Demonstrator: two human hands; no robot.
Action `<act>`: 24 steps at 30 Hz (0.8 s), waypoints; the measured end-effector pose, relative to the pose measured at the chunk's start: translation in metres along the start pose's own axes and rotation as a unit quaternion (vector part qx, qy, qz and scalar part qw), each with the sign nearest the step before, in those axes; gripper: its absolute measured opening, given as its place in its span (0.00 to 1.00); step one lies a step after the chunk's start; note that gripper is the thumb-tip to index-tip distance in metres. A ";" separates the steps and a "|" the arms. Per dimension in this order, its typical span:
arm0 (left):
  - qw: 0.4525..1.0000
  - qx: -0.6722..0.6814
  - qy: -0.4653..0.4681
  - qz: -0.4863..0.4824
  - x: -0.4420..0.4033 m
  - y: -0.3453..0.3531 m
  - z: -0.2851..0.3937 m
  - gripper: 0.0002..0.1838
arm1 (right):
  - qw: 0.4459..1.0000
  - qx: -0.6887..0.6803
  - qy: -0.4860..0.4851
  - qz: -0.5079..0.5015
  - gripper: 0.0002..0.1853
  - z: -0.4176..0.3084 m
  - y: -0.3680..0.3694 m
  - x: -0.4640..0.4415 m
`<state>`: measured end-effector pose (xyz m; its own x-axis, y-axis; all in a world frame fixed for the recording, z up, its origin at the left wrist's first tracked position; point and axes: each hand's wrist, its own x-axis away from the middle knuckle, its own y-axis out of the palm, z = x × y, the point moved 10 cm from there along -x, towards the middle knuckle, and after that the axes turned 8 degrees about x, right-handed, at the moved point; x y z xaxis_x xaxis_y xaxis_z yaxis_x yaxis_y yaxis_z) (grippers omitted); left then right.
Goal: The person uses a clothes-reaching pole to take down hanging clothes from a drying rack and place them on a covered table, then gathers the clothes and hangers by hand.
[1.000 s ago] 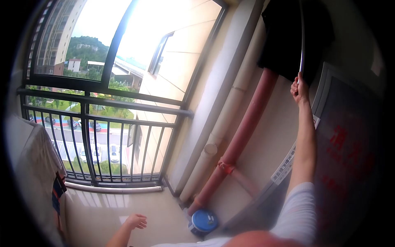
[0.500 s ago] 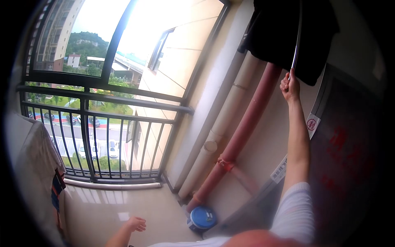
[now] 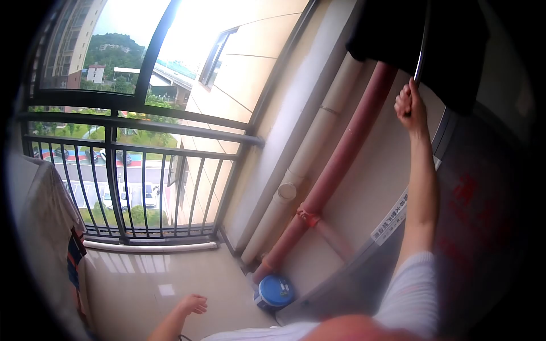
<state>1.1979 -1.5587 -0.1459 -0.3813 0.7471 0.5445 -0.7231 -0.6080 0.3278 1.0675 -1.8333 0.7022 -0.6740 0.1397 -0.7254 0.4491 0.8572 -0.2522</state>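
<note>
My right hand [image 3: 411, 106] is raised at the upper right, its fingers wrapped round the lower end of a thin metal pole [image 3: 422, 54]. Behind and around the pole hangs a black garment [image 3: 392, 34]; its top is cut off by the frame edge. Low in the view, my left hand [image 3: 193, 304] hangs over the floor with its fingers loosely bent and apart, holding nothing.
A barred window railing [image 3: 142, 129] spans the left. Pale and red pipes [image 3: 348, 133] run down the wall beside a blue-lidded bucket [image 3: 275, 291]. Grey cloth [image 3: 48, 210] hangs at the far left. A dark panel with red characters [image 3: 472, 227] stands at the right.
The black garment, pole and my right hand have shifted, first left, then back right and slightly up. The background has moved a little left and up in view. My left hand stays low.
</note>
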 end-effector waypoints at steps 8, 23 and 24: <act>0.964 -0.055 0.231 -0.122 0.028 0.057 0.216 0.20 | 0.997 0.042 0.065 0.000 0.13 0.041 0.088 0.103; 0.925 0.041 0.378 -0.003 0.157 -0.022 0.420 0.50 | 0.956 -0.079 0.259 0.114 0.11 0.107 0.239 0.348; 0.928 0.048 0.370 0.010 0.156 -0.044 0.411 0.49 | 0.954 -0.115 0.247 0.124 0.12 0.099 0.244 0.357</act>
<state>1.4067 -1.5255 0.2419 -0.7107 0.6940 -0.1156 -0.6707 -0.6188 0.4089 0.9947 -1.6234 0.3188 -0.7837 0.5201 -0.3396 0.5284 0.8456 0.0759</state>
